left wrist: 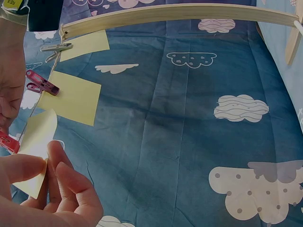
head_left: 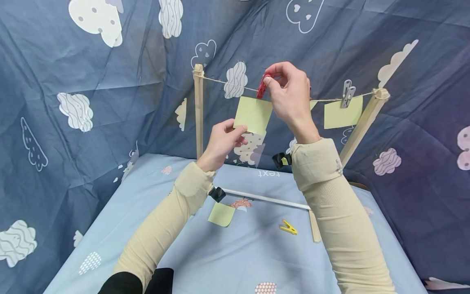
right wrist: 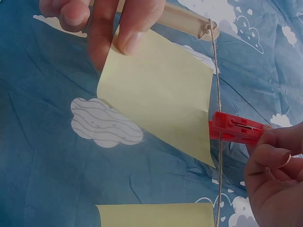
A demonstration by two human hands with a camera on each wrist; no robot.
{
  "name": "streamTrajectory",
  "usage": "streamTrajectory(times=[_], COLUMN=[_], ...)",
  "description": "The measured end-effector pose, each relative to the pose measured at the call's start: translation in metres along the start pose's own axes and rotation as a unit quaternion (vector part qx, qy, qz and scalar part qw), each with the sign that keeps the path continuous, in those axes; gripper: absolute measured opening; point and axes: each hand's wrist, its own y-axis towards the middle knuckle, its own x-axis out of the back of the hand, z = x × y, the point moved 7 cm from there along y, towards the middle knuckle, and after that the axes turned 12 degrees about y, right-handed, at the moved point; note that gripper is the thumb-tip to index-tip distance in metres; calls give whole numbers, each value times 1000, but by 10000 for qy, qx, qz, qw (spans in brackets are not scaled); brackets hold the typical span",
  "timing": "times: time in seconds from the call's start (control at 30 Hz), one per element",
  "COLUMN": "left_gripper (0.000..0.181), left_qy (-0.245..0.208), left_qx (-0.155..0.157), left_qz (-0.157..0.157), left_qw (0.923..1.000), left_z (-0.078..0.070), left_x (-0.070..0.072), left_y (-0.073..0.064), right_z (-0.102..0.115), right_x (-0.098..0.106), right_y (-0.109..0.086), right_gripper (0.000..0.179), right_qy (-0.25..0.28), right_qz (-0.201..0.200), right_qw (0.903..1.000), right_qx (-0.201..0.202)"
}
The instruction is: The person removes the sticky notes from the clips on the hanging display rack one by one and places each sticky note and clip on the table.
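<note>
My right hand [head_left: 290, 96]: thumb and fingertips pinched on the handles of the red clothespin [head_left: 262, 87]
My left hand [head_left: 225, 141]: thumb and fingers together on a lower corner of the yellow note [head_left: 253, 115]
Red clothespin: long axis steep, jaws down across the string [head_left: 227, 83], at the yellow note's top edge
Yellow note: above my left hand

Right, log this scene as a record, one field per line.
Left hand: pinches a square yellow paper note near lower corner
Right hand: holds a red plastic clothespin at that note's upper edge, across the tan twine
Also hung: middle yellow paper note in magenta clip; end yellow paper note in grey clip
On light blue cloth: yellow plastic clothespin; loose yellow paper note
</note>
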Motion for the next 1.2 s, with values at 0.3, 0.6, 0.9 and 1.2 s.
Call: streamTrajectory(times=[0.3, 0.6, 0.9, 1.2], left_gripper=[22, 22, 21, 21], left_qy=[5, 23, 118, 201], left_qx=[-32, -70, -110, -322], left_qz=[14, 15, 54, -46], left_qw=[10000, 10000, 9999, 9993], left_z=[-1, -2, -4, -6], left_x=[1, 0, 3, 11], left_y=[-1, -1, -6, -10], right_z=[3, 6, 8, 9], right_x=[4, 9, 12, 21], right_y=[2, 2, -1, -5], right_gripper=[13, 12, 13, 16], right_qy=[112, 349, 547, 774], right_qz=[-189, -246, -199, -194], right_qw=[9997, 9990, 9982, 9967], right_qx=[132, 99, 154, 172])
